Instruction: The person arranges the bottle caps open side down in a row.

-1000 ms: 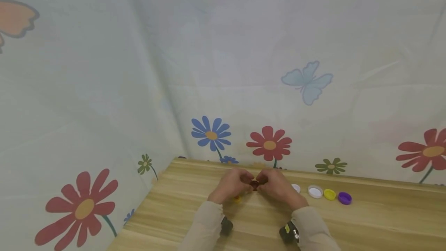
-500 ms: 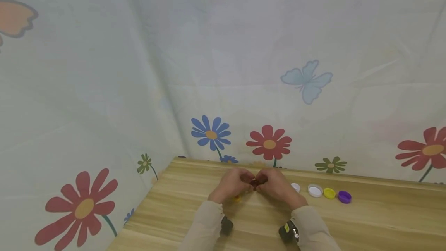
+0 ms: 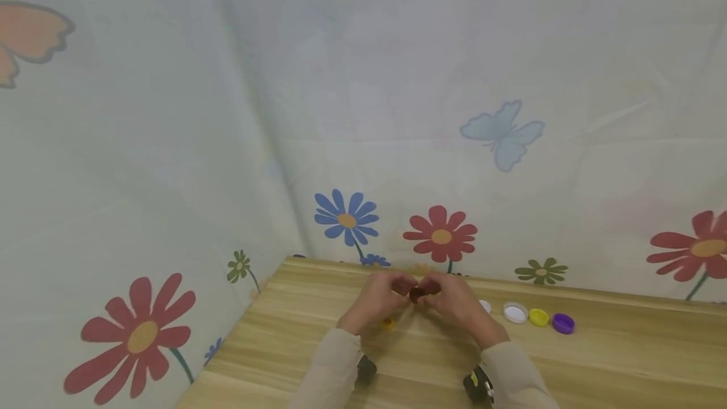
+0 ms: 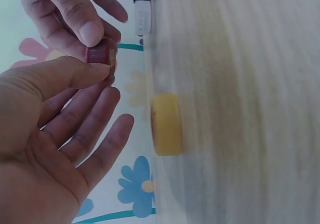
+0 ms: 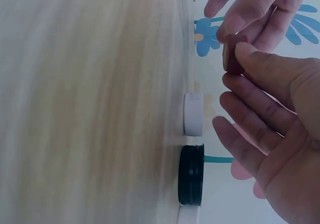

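Note:
Both hands meet over the far part of the table and hold one small dark red round piece, like a bottle cap (image 3: 417, 295), between them. In the left wrist view, the thumb of my left hand (image 3: 377, 298) presses its side, where a tan band shows along one edge. My right hand (image 3: 451, 302) pinches the same dark red cap (image 5: 237, 59) from the other side, thumb against fingers. The other fingers of both hands spread loosely. Below the left hand, a yellow round piece (image 4: 167, 125) stands on the table.
Right of the hands a row stands on the wooden table (image 3: 625, 352): a white cap (image 3: 484, 306), a clear-rimmed white dish (image 3: 515, 313), a yellow cap (image 3: 539, 317) and a purple cap (image 3: 563, 324). A black ridged round piece (image 5: 191, 175) shows in the right wrist view. A printed curtain hangs behind.
The dark red cap has tilted between the fingers and risen slightly, now showing a dark round face. Both hands keep their hold; the row of caps stays put.

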